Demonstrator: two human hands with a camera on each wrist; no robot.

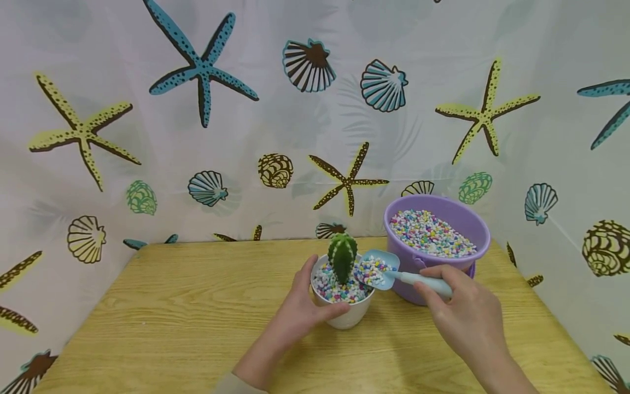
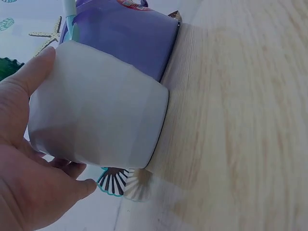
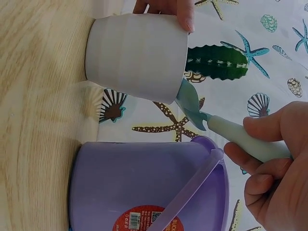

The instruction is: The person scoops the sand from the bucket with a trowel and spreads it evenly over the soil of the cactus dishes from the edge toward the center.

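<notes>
A white pot stands on the table with a green cactus upright in it, multicoloured pebbles around its base. My left hand holds the pot from its left side, thumb across the front near the rim and fingers behind. In my right hand is the handle of a light blue shovel, gripped between thumb and fingers. The shovel's blade carries a heap of pebbles and overlaps the pot's right rim. From the right wrist view, the blade tilts with its tip right at the rim.
A purple bucket holding many pebbles stands close behind and right of the pot. Its handle hangs down the side. Wooden table stretches out to the left, and a patterned cloth hangs behind and at both sides.
</notes>
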